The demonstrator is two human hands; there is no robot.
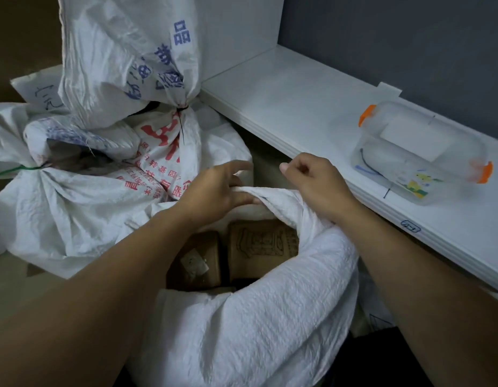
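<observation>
A white woven sack (256,317) stands open in front of me, its mouth rolled down. Inside it lie brown cardboard boxes (261,247), one with a printed drawing. My left hand (214,188) grips the far rim of the sack, thumb over the fabric and fingers reaching out past it. My right hand (315,180) holds the same rim a little to the right, fingers curled into the bunched cloth.
Tied white sacks with red and blue print (108,152) are piled at the left, one leaning on the wall (125,51). A white shelf (312,107) runs along the right with a clear plastic box with orange clips (421,152) on it. Grey wall behind.
</observation>
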